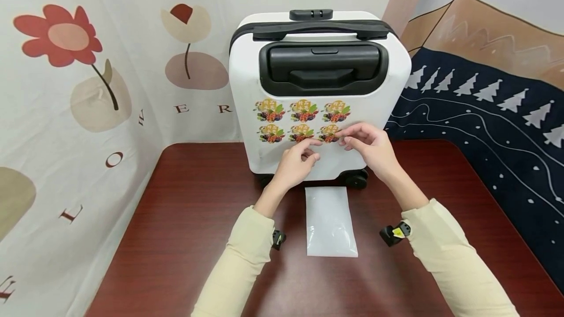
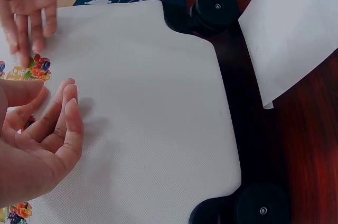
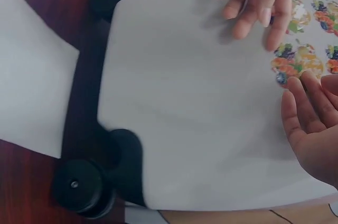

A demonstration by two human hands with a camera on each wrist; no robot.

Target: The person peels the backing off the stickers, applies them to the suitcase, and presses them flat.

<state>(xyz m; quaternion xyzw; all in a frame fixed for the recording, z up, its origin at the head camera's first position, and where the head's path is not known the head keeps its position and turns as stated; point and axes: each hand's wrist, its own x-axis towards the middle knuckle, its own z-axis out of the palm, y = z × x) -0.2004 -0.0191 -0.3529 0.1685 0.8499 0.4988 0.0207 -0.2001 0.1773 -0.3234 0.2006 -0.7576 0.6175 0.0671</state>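
Note:
A white suitcase (image 1: 317,160) stands upright, with several fruit stickers (image 1: 303,111) in two rows on its face. My right hand (image 1: 370,148) is at the lower right sticker (image 1: 328,134), its index fingertip at the sticker's right edge. The right wrist view shows this fruit sticker (image 3: 296,65) lying flat against the shell beside the fingertips. Just below and left of it, my left hand (image 1: 296,163) reaches over the suitcase face, index finger extended near the lower middle sticker (image 1: 301,132) and the other fingers loosely bent. Nothing shows between the fingers of either hand.
A white plastic packet (image 1: 330,221) lies on the brown table (image 1: 189,238) before the suitcase. Black wheels (image 1: 354,179) are at the suitcase's base, and its recessed pull handle (image 1: 323,67) is above the stickers. Printed cloths (image 1: 132,38) hang behind.

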